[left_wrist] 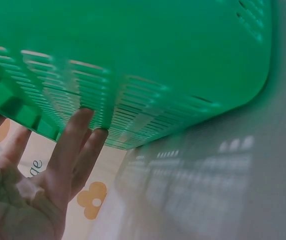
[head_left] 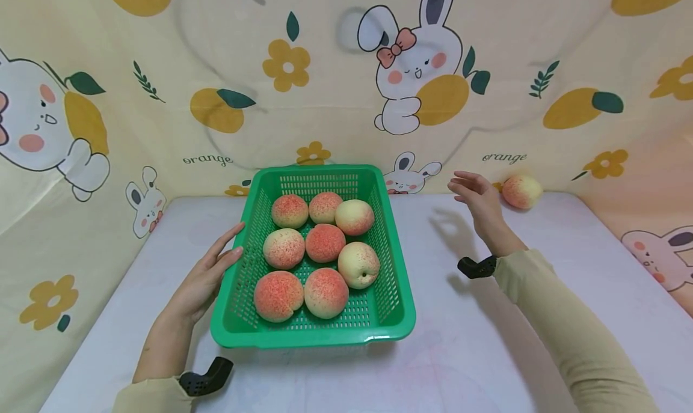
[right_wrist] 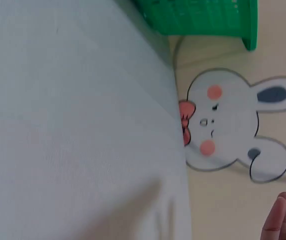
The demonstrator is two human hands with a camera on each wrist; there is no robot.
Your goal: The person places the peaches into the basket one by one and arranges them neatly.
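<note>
A green plastic basket with slotted walls holds several peaches, some red and some pale yellow. My left hand lies along the basket's left side, its fingertips at the rim. From below, the left wrist view has the extended fingers of that hand against the slotted wall. To the right of the basket, my right hand is raised over the table with loosely bent fingers and nothing in it. Just beyond it, a single peach sits at the table's back edge.
White cloth covers the table. Close behind it hangs a cream curtain printed with rabbits, oranges and flowers. Each wrist wears a black camera mount, one at the left cuff and one at the right.
</note>
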